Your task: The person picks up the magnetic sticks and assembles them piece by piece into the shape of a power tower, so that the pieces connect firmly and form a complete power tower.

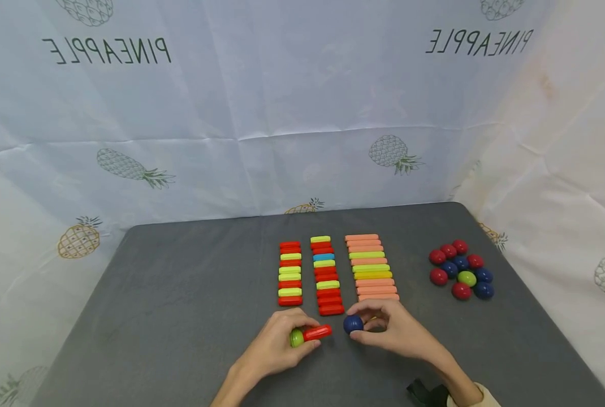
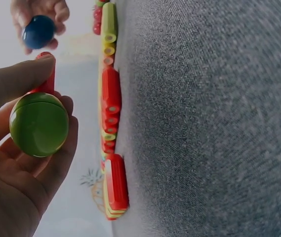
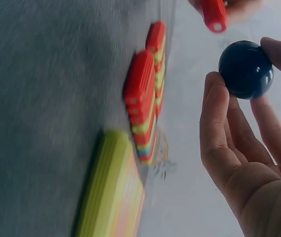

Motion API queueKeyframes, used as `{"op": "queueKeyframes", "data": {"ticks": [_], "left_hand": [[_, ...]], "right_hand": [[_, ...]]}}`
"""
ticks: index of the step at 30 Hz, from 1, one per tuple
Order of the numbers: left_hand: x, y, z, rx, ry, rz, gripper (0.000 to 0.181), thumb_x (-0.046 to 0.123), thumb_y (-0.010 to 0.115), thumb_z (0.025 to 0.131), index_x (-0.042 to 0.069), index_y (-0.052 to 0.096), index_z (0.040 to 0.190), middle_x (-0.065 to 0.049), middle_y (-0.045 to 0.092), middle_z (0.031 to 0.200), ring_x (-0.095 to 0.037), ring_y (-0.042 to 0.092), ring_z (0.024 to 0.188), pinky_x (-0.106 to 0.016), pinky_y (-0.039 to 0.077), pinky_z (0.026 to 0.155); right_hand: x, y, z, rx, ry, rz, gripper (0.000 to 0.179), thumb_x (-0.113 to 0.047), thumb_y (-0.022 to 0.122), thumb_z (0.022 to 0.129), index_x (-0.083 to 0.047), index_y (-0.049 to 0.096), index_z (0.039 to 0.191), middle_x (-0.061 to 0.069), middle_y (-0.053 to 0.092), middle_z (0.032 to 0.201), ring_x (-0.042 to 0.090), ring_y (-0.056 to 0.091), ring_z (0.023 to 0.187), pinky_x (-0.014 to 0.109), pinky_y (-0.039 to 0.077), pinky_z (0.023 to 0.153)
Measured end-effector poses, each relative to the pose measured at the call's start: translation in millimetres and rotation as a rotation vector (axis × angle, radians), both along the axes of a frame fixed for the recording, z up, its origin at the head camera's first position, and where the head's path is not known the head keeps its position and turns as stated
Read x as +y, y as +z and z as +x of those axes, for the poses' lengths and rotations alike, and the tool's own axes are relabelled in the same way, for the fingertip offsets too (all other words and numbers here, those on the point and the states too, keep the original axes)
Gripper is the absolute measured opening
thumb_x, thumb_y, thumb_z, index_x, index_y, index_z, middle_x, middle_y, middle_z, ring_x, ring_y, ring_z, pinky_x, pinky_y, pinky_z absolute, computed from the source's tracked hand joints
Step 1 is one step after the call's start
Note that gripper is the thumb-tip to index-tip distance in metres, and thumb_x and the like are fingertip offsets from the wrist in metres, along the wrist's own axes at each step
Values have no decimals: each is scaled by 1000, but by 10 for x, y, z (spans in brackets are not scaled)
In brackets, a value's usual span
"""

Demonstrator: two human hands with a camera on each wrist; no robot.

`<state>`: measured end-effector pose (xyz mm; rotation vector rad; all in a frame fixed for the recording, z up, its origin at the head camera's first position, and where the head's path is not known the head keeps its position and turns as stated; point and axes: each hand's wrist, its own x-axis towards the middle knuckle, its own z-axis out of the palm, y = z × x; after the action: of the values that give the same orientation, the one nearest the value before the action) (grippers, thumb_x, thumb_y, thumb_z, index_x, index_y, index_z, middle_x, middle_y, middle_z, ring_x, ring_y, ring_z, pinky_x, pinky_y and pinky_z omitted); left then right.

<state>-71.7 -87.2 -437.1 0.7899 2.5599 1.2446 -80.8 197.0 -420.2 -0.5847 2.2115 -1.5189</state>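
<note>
1. Left hand (image 1: 276, 343): thumb and fingers pinch a red rod (image 1: 316, 332) with a green ball (image 1: 297, 338) at one end, above mid-table.
2. Right hand (image 1: 395, 329): fingertips pinch a blue ball (image 1: 353, 324), near the rod's free end but apart from it.
3. Right wrist view: the rod's end face bears a pale mark; the left wrist view instead shows a seam line across the green ball.
4. Right wrist view: a yellow-green rod (image 3: 103, 182) ends the rightmost row; the right hand largely covers it in the head view.
5. Lettering: "PINEAPPLE", mirror-reversed, appears twice on the pale cloth (image 1: 282, 96) beyond the table's (image 1: 180, 294) far edge.
6. Surroundings: three rows of rods (image 1: 328, 277) run toward the far edge; loose balls (image 1: 466, 278) lie near the right edge.
</note>
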Motion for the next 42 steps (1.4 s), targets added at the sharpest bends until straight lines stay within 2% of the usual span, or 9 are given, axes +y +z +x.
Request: {"op": "queueKeyframes", "data": {"ticks": [5, 12, 17, 22, 27, 30, 35, 38, 42], "left_hand": [[14, -2, -11, -23, -11, 13, 21, 19, 82, 88, 15, 78, 108, 8, 72, 93, 4, 57, 81, -19, 54, 78], [19, -28, -13, 2, -22, 25, 20, 21, 81, 89, 12, 78, 107, 7, 73, 93, 5, 57, 81, -18, 54, 77], [10, -29, -16, -13, -15, 10, 22, 21, 81, 89, 13, 77, 109, 6, 73, 94, 5, 56, 80, -17, 53, 76], [9, -41, -27, -43, -21, 26, 35, 21, 80, 90, 11, 72, 122, 6, 70, 91, 4, 55, 74, -16, 53, 70], [-5, -78, -20, -89, 5, 48, 52, 27, 78, 92, 10, 61, 138, 6, 65, 84, 4, 53, 58, -17, 51, 59], [-16, -101, -15, -76, 35, 77, 51, 27, 75, 95, 10, 58, 139, 4, 62, 81, 4, 49, 49, -19, 50, 52], [-77, -117, -42, -73, 123, 173, 41, 26, 73, 96, 9, 57, 130, 0, 65, 74, 3, 57, 54, -21, 53, 53], [-166, -128, -73, -122, 183, 223, 38, 25, 77, 93, 8, 55, 119, -4, 70, 75, -1, 63, 60, -22, 56, 57], [-333, -161, -128, -248, 188, 315, 41, 18, 80, 89, 2, 47, 108, -8, 71, 86, -11, 67, 57, -24, 55, 57]], "right_hand": [[-139, -48, -20, -9, 40, -4, 40, -19, 76, 93, 4, 66, 123, 16, 72, 110, 7, 67, 91, 19, 59, 81], [-214, -76, -30, -9, 50, -24, 38, -17, 75, 93, 4, 66, 124, 17, 72, 111, 9, 67, 91, 18, 58, 81], [-243, -111, -49, -20, 52, -46, 42, -18, 74, 95, 7, 65, 127, 19, 72, 116, 7, 67, 93, 18, 58, 83], [-330, -155, -70, -12, 29, -69, 42, -21, 74, 95, 4, 65, 128, 20, 72, 119, 6, 68, 96, 19, 59, 85], [-487, -146, -100, 10, -18, -72, 41, -23, 75, 94, 0, 68, 127, 18, 72, 119, 8, 70, 95, 23, 60, 86], [-585, -136, -119, 74, -21, -62, 40, -23, 75, 95, 0, 68, 127, 17, 73, 119, 9, 72, 94, 23, 61, 85], [-763, -131, -181, 269, -91, 15, 35, -26, 72, 96, -3, 71, 123, 11, 76, 112, 11, 72, 89, 21, 60, 80], [-876, -145, -232, 385, -161, 92, 31, -23, 73, 96, -3, 73, 119, 8, 77, 106, 13, 72, 87, 24, 61, 79], [-1018, -170, -298, 495, -168, 230, 26, -15, 76, 92, -3, 76, 115, 6, 77, 101, 18, 69, 85, 28, 58, 77]]}}
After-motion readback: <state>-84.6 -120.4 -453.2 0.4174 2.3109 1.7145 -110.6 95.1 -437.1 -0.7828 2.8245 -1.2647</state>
